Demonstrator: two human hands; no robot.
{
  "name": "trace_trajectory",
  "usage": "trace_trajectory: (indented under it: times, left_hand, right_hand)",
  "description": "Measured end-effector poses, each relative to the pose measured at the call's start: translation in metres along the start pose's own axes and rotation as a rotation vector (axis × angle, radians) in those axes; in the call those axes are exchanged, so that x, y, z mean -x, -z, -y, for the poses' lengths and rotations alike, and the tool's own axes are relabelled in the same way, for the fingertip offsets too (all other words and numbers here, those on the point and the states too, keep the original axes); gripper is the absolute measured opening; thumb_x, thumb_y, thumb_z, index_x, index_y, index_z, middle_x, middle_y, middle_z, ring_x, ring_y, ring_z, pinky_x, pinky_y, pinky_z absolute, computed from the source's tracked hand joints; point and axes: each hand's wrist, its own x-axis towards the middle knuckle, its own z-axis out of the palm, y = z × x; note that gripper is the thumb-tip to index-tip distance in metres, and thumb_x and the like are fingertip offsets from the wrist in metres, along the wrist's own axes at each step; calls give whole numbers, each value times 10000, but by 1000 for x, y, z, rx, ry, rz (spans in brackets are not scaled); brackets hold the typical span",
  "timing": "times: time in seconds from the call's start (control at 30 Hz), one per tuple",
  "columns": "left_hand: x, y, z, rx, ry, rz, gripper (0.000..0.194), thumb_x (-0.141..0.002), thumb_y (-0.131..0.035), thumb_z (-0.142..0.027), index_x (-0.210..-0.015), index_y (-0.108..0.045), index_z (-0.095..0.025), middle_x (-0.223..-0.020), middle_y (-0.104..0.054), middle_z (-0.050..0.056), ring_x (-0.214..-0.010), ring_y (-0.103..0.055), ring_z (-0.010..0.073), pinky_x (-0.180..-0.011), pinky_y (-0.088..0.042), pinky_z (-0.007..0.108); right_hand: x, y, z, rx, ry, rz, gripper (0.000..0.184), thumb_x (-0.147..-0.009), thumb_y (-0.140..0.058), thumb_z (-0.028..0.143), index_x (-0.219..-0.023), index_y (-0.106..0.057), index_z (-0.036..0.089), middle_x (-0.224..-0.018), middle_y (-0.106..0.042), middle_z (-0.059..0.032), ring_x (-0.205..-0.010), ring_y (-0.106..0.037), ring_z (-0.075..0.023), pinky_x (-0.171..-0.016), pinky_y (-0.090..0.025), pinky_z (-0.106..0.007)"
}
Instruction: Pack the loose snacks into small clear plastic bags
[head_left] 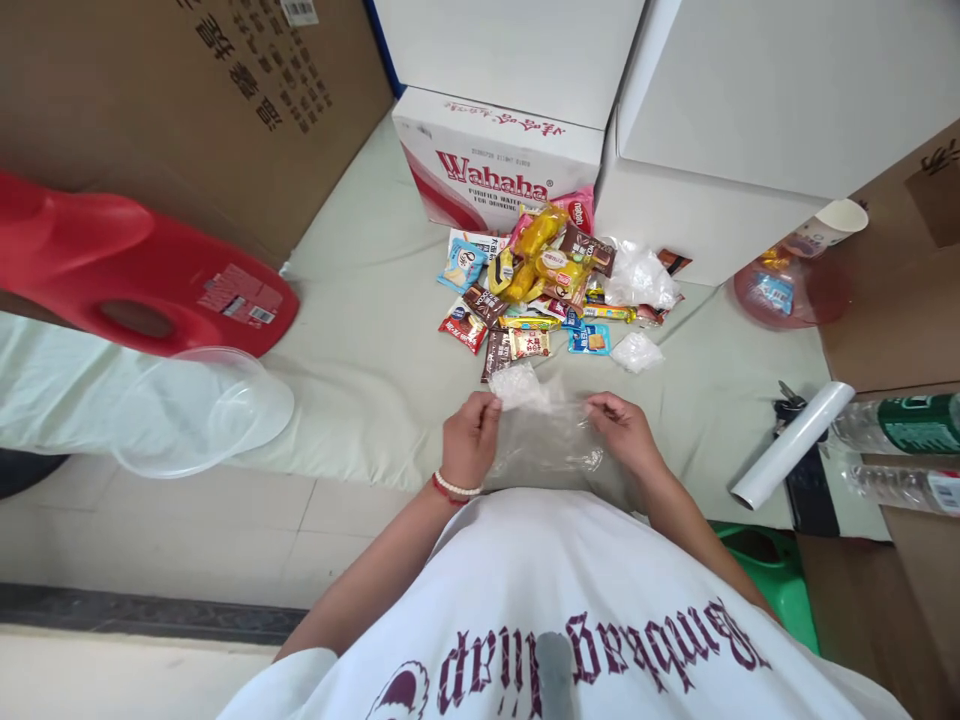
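Stretched between my two hands is a clear plastic bag [551, 440], close to my body at the table's front edge. My left hand [471, 440] pinches its left side, next to a crumpled whitish part of the plastic. On the other side, my right hand [626, 430] grips the bag's right corner between thumb and fingers. Just beyond the hands lies a heap of wrapped snacks [551, 265] in yellow, brown, red and blue packets. Two crumpled clear plastic bags, a larger one [641, 275] and a smaller one [637, 352], rest at the heap's right side.
A Wahaba-style white carton [499, 165] stands behind the snacks. At left are a red detergent jug [150, 270] and a clear plastic bowl [202, 415]. To the right are a white roll [795, 445], plastic bottles [919, 425], a red bowl [757, 300] and a paper cup [844, 220].
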Motion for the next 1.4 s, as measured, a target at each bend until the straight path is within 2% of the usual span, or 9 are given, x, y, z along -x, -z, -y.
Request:
trace_trajectory:
  times: [0.1,0.27,0.47,0.63,0.87,0.97,1.1,1.23,1.4]
  left_hand:
    - [8,14,13,73,131,-146,281,-991,-492,-430,-851,-588,-207,-584,-478,-66,-521,-439,106,-564,-380,221]
    - [23,20,24,40,108,-119,269,-969,-529,-412,-829,-619,-200,-575,-489,-64,-525,-450,103,-561,-384,222]
    - [20,15,4,14,-239,-11,237,-1008,-490,-307,-855,-636,-200,-649,-558,-32,-574,-513,104,-581,-393,222]
    - [14,15,-8,18,-398,142,244,-1020,-473,-290,-860,-638,-207,-634,-509,-28,-548,-481,108,-548,-377,227]
    - [19,25,5,199,-31,-38,263,-990,-510,-417,-852,-612,-216,-933,-640,65,-933,-635,189,-835,-527,334]
    - [19,16,15,471,300,-50,276,-996,-467,-467,-865,-518,-229,-816,-629,3,-662,-615,136,-640,-528,290]
    - [21,5,24,548,617,36,315,-967,-491,-495,-791,-438,-240,-558,-458,-89,-367,-362,90,-375,-299,231]
    - [23,7,21,363,441,20,333,-979,-479,-519,-812,-492,-231,-555,-459,-77,-458,-422,105,-459,-352,230]
    - [20,4,14,260,299,48,343,-1020,-397,-509,-851,-507,-231,-553,-466,-72,-498,-446,117,-532,-383,239]
  right_hand:
    - [5,12,-3,-64,-16,-44,313,-814,-713,513,-849,-711,202,-715,-625,12,-622,-505,-130,-605,-414,-260]
    - [20,29,-14,12,-49,6,327,-841,-702,528,-884,-707,204,-762,-641,-9,-668,-552,-152,-644,-470,-284]
    - [24,25,10,410,334,223,592,-788,-809,502,-1314,-639,291,-1348,-607,-100,-1282,-512,-301,-1088,-444,-485]
    - [2,2,25,244,380,121,234,-954,-620,460,-965,-733,256,-985,-692,-66,-1010,-621,-240,-947,-503,-418]
    - [-9,6,17,-212,78,-241,342,-889,-632,579,-927,-590,242,-810,-611,-8,-681,-586,-157,-611,-512,-285]
    - [-7,14,8,-236,-8,-348,360,-876,-639,588,-899,-529,245,-709,-548,35,-492,-458,-106,-433,-367,-237]
    - [4,21,-8,-99,-68,-415,349,-886,-628,576,-898,-541,237,-611,-501,68,-436,-408,-107,-409,-321,-242]
    - [25,34,-25,172,44,-460,312,-948,-551,536,-965,-599,228,-635,-548,41,-531,-501,-148,-532,-426,-280]
    - [33,66,-25,539,65,-183,344,-938,-547,526,-980,-688,215,-792,-680,-46,-687,-608,-212,-665,-494,-347]
